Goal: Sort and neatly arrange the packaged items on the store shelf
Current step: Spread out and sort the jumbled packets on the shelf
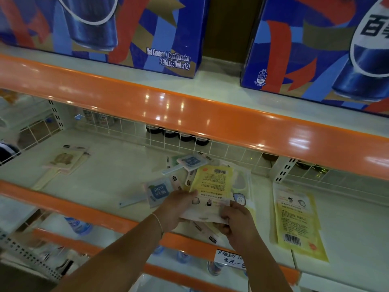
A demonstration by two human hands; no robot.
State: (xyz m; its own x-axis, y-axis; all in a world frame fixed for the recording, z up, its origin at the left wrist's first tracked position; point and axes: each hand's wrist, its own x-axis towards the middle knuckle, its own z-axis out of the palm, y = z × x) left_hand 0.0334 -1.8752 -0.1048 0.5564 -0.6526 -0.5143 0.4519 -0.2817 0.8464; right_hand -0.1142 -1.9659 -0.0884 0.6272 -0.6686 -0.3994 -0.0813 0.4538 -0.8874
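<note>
A head-worn camera looks down at a pale store shelf (109, 171) with orange front trim. In the lower centre of the frame, two bare forearms reach in and both hands hold one flat yellow packet (212, 184) just above the shelf. The left hand (179, 209) grips the packet's lower left edge with fingers curled under it; the right hand (237, 218) pinches its lower right corner, thumb on top. The packet's printed back and barcode face up, its far end pointing toward the wire grid at the shelf's rear. More pale packets lie beneath it, mostly hidden. Just left of the hands lie small blue-and-white paddle-shaped packs (160, 191), loosely overlapping. A second yellow packet (296, 220) lies flat at the lower right, well apart from the hands. At the centre left rests a separate beige paddle pack (63, 163). Two blue drink cartons (126, 30) on the shelf above are cut off at the top of the frame. The print on the packets is too small to read.
</note>
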